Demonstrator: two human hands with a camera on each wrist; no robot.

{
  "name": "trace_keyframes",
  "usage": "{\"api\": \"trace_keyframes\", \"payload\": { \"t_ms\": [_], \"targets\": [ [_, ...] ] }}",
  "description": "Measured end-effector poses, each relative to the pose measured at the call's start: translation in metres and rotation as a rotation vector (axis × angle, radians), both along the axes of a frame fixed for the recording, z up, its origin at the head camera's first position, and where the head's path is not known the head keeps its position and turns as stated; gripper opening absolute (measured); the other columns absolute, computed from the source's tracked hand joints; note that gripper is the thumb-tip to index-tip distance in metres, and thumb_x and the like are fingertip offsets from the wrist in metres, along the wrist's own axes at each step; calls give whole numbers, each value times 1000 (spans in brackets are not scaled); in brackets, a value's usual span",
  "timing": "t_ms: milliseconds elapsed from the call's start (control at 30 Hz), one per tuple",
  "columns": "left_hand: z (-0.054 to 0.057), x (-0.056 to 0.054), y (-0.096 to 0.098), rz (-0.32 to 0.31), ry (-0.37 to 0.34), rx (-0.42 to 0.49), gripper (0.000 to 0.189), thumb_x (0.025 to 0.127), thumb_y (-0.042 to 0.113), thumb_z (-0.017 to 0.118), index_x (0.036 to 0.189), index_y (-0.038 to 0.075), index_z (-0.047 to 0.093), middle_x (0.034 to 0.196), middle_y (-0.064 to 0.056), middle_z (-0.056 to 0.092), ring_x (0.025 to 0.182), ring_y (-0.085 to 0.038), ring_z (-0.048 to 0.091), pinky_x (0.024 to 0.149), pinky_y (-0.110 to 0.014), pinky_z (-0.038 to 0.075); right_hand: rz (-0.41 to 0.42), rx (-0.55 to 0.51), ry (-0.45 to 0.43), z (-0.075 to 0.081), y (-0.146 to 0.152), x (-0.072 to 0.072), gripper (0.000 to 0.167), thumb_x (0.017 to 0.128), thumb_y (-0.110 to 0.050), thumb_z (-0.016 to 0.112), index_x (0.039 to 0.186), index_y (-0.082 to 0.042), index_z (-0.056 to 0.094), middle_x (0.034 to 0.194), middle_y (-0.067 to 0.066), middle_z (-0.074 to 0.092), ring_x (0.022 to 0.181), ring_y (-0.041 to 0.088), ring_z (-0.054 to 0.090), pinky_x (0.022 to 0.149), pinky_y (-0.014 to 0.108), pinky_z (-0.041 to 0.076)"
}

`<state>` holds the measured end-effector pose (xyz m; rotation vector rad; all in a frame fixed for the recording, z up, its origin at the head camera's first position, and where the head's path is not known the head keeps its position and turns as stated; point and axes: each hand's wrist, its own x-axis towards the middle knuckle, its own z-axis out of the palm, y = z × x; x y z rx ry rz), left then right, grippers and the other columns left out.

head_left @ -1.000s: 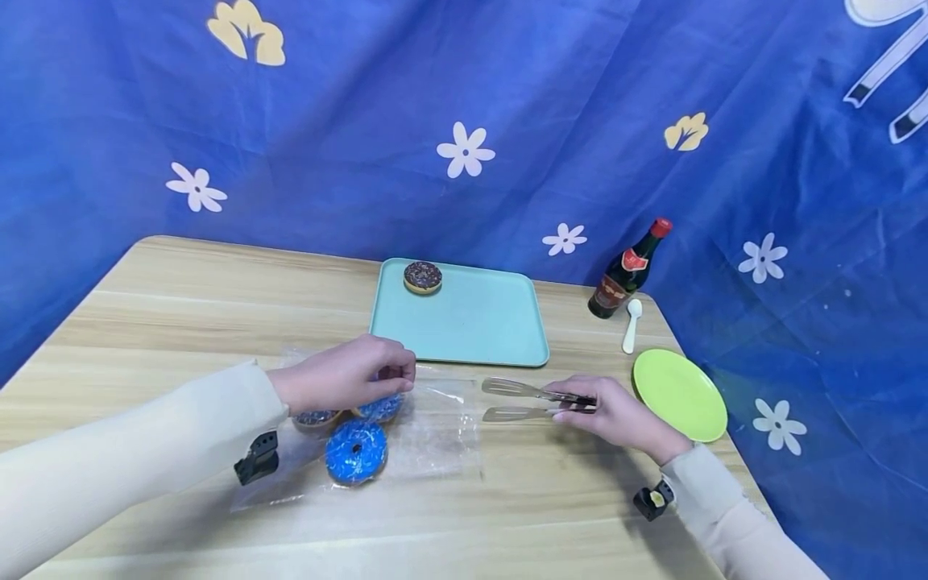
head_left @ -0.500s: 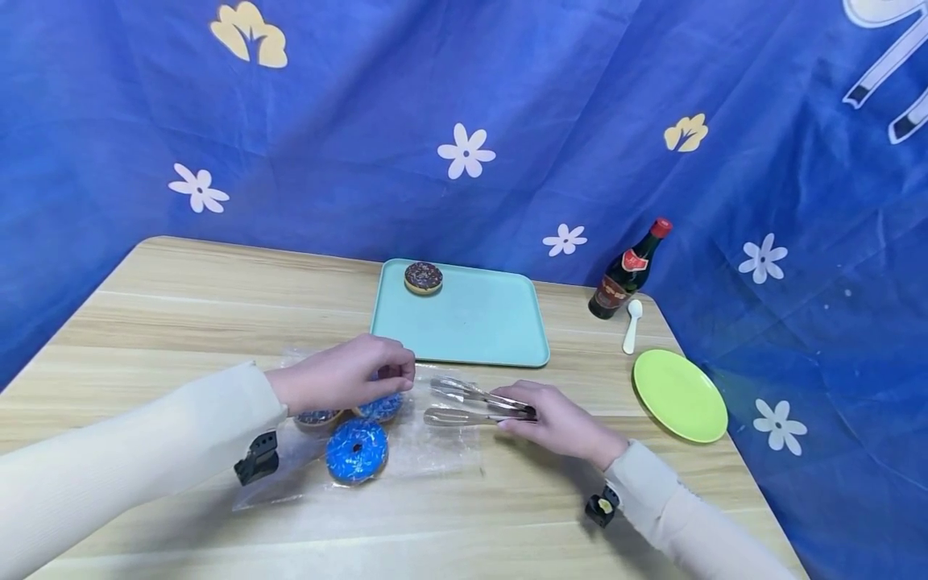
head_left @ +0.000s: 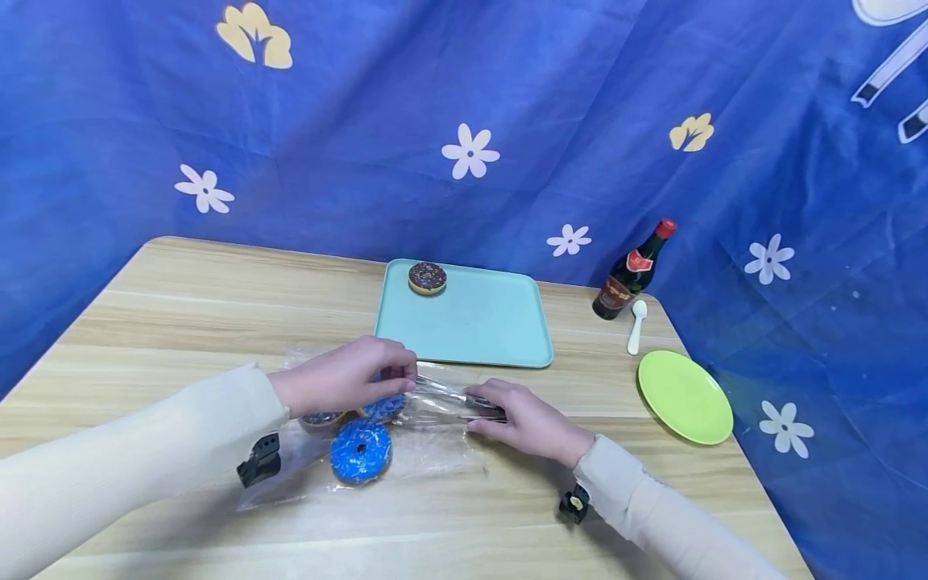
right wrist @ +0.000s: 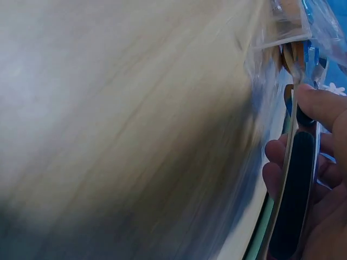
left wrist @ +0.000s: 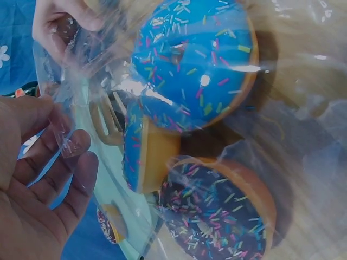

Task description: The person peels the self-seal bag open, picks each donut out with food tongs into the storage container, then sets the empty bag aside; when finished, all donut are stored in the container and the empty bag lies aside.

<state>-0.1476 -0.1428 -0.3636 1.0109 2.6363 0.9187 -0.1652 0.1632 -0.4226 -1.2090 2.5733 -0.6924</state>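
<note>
My left hand (head_left: 348, 374) pinches the edge of a clear plastic bag (head_left: 435, 463) between thumb and fingers, lifting its film. In the bag lie a flat blue-iced donut (head_left: 360, 453), a second blue donut (left wrist: 134, 151) standing on edge, and a chocolate donut with sprinkles (left wrist: 214, 208). My right hand (head_left: 522, 420) grips metal tongs (right wrist: 295, 189) by their dark handle, thumb on one arm and fingers on the other. The slotted tongs' tips show through the film in the left wrist view, close beside the standing blue donut. From the head view, my left fingers hide those tips.
Behind the bag is a turquoise tray (head_left: 493, 330) with a chocolate donut (head_left: 428, 278) at its back left. To the right stand a dark bottle (head_left: 625, 278) with a red cap, a white spoon (head_left: 636, 329) and a green plate (head_left: 685, 396). A blue curtain (head_left: 348, 145) backs the table.
My right hand has moved left with the tongs, bringing their tips from beside the bag up to its lifted edge by my left hand. My left hand has stayed in place.
</note>
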Motion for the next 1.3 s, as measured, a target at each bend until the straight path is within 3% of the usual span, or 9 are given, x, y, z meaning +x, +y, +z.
{"api": "trace_keyframes", "payload": {
  "t_ms": [300,467,667,1300],
  "targets": [
    [0,-1,2,-6,2,-8,15,103,14,66,90,22,69,84,7,67,73,-6,53,68,-25,48,16,14,36,0,-7,-1,43,102,-33,70,138,-11,63,122,3,72,109,15,68,98,33,57],
    [0,-2,2,-12,9,-5,15,103,15,66,91,22,70,84,8,67,73,-5,53,69,-25,48,16,20,108,-3,-5,0,43,102,-34,68,138,-10,64,124,4,73,112,16,70,101,34,57],
    [-3,-3,1,-15,17,-6,14,103,15,66,91,20,71,85,10,67,74,-4,54,71,-25,49,14,16,151,-2,1,2,44,102,-34,68,139,-10,64,117,4,74,100,14,70,93,33,59],
    [-8,-3,1,-5,17,10,17,102,10,65,87,18,68,82,5,66,72,-5,53,68,-24,47,-40,-58,144,24,82,11,40,100,-24,72,138,-10,67,128,3,73,107,21,73,96,38,60]
  ]
}}
